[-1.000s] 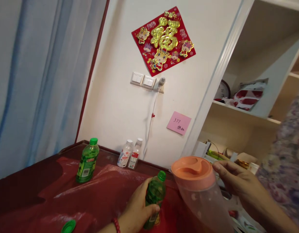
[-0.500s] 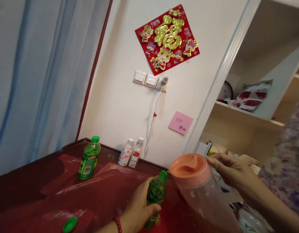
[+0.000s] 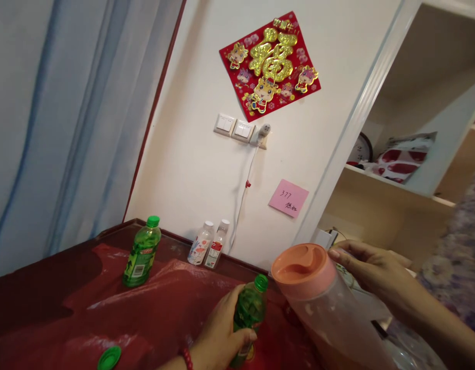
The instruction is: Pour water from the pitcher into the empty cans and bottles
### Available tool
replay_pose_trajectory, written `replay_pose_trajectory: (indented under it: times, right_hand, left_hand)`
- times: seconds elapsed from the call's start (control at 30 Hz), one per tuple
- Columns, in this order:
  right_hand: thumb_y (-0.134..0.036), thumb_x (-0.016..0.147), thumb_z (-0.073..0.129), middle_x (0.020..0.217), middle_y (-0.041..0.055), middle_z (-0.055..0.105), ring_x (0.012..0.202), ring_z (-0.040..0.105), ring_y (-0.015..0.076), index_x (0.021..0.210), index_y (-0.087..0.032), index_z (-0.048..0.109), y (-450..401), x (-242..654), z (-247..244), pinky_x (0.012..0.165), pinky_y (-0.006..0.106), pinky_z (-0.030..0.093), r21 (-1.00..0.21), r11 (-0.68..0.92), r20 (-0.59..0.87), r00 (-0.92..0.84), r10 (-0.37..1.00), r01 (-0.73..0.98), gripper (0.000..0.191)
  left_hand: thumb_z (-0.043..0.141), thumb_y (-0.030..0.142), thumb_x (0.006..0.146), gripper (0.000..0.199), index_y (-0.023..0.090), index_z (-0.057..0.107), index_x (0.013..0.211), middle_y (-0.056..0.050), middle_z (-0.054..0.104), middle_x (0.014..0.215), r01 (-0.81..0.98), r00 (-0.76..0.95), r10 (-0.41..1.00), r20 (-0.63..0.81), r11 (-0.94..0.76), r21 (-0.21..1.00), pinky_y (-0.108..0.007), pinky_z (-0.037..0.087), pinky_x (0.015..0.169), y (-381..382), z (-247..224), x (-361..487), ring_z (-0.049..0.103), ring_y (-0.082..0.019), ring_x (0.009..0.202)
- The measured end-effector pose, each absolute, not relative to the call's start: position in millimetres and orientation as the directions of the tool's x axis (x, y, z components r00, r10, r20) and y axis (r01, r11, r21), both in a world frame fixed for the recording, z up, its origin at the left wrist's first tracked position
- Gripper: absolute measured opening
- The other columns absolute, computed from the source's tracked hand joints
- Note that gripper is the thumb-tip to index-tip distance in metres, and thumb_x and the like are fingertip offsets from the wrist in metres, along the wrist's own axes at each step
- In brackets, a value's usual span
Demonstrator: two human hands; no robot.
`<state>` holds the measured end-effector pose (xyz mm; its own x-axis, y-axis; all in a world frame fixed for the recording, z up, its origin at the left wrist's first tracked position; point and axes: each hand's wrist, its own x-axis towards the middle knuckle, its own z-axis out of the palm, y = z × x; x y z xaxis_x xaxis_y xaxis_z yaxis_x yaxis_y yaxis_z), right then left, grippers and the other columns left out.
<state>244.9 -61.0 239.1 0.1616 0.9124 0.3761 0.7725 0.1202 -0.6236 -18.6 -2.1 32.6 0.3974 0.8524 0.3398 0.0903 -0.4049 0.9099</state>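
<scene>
My left hand, with a red bead bracelet on its wrist, is wrapped round a green plastic bottle that leans slightly right. Whether its green top is capped is unclear. Close to its right is a clear plastic pitcher with an orange lid, tilted toward the bottle. The closed fingers of my right hand grip the pitcher at its upper right side, by the lid; the handle is hidden. A loose green cap lies on the red table cover at the lower left.
Another green bottle, capped, stands at the back left. Two small white-capped bottles stand against the wall, near a hanging white cord. Open shelves are on the right, a blue curtain on the left.
The view has shifted slightly. My left hand and its bottle sit a touch lower; the pitcher and my right hand have hardly moved.
</scene>
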Motion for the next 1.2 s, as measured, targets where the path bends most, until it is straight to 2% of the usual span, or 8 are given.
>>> replay_pose_trajectory:
  times: [0.13,0.27,0.33,0.53,0.67,0.77,1.0,1.2]
  right_hand:
    - [-0.075,0.071,0.063,0.049,-0.0062,0.036,0.046,0.023,0.0090,0.078,-0.020,0.069,-61.6,239.6,242.8,0.042,0.022,0.014,-0.616,0.128,0.383,0.154,0.911,0.777,0.055]
    - [-0.073,0.071,0.065,0.065,0.0022,0.062,0.060,0.052,0.0160,0.075,-0.021,0.070,-60.6,236.1,244.2,0.053,0.025,0.039,-0.599,0.178,0.407,0.105,0.908,0.780,0.053]
    - [-0.071,0.072,0.066,0.074,0.0047,0.068,0.071,0.058,0.0196,0.074,-0.020,0.070,-58.4,236.7,243.1,0.061,0.027,0.044,-0.598,0.202,0.415,0.084,0.906,0.776,0.051]
    - [-0.069,0.077,0.065,0.065,0.0013,0.062,0.053,0.047,0.0130,0.079,-0.020,0.070,-55.4,236.5,242.9,0.044,0.023,0.029,-0.601,0.175,0.379,0.086,0.921,0.780,0.049]
    - [-0.066,0.077,0.066,0.074,0.0038,0.068,0.070,0.058,0.0194,0.077,-0.020,0.071,-57.0,233.3,247.2,0.059,0.027,0.043,-0.597,0.199,0.390,0.064,0.918,0.777,0.046]
    - [-0.068,0.075,0.067,0.073,0.0043,0.069,0.072,0.059,0.0211,0.077,-0.020,0.072,-57.6,232.0,249.5,0.064,0.029,0.044,-0.574,0.199,0.399,0.059,0.915,0.794,0.048]
    - [-0.070,0.073,0.066,0.056,-0.0013,0.054,0.045,0.032,0.0094,0.078,-0.020,0.073,-56.5,228.7,250.7,0.041,0.023,0.018,-0.567,0.147,0.381,0.099,0.919,0.811,0.050]
    - [-0.074,0.072,0.063,0.057,-0.0007,0.056,0.046,0.032,0.0098,0.078,-0.021,0.073,-57.9,224.0,255.4,0.042,0.022,0.023,-0.543,0.118,0.366,0.108,0.924,0.831,0.054]
  left_hand:
    - [0.062,0.011,0.059,0.080,0.024,0.048,0.137,-0.007,0.056,0.140,0.097,0.411,0.850,0.328,-0.399,0.912,-0.037,0.035,0.112,-3.5,36.9,-19.2,0.049,-0.027,0.129]
    - [0.063,0.011,0.060,0.083,0.023,0.045,0.140,-0.008,0.054,0.143,0.102,0.405,0.853,0.329,-0.400,0.911,-0.039,0.033,0.113,-1.1,32.4,-18.7,0.047,-0.027,0.131]
    - [0.063,0.011,0.060,0.083,0.024,0.045,0.140,-0.007,0.054,0.142,0.091,0.409,0.845,0.346,-0.415,0.905,-0.039,0.034,0.113,-0.1,29.8,-18.4,0.047,-0.027,0.131]
    - [0.061,0.011,0.060,0.082,0.023,0.045,0.140,-0.008,0.054,0.143,0.086,0.425,0.837,0.346,-0.418,0.905,-0.040,0.033,0.113,-1.4,33.8,-18.7,0.046,-0.028,0.132]
    - [0.061,0.011,0.059,0.085,0.022,0.044,0.141,-0.009,0.051,0.145,0.115,0.421,0.850,0.317,-0.397,0.911,-0.040,0.031,0.115,-3.1,37.3,-19.3,0.044,-0.028,0.134]
    - [0.062,0.012,0.059,0.083,0.024,0.045,0.140,-0.008,0.052,0.145,0.131,0.418,0.856,0.305,-0.389,0.912,-0.041,0.033,0.114,-3.8,36.9,-20.0,0.045,-0.030,0.133]
    - [0.062,0.013,0.060,0.083,0.023,0.044,0.141,-0.008,0.051,0.146,0.128,0.430,0.841,0.328,-0.416,0.900,-0.042,0.032,0.115,-2.2,34.2,-19.6,0.044,-0.030,0.134]
    - [0.062,0.012,0.060,0.085,0.023,0.043,0.142,-0.008,0.050,0.148,0.141,0.436,0.845,0.308,-0.403,0.904,-0.040,0.031,0.116,-2.1,35.0,-19.9,0.042,-0.028,0.136]
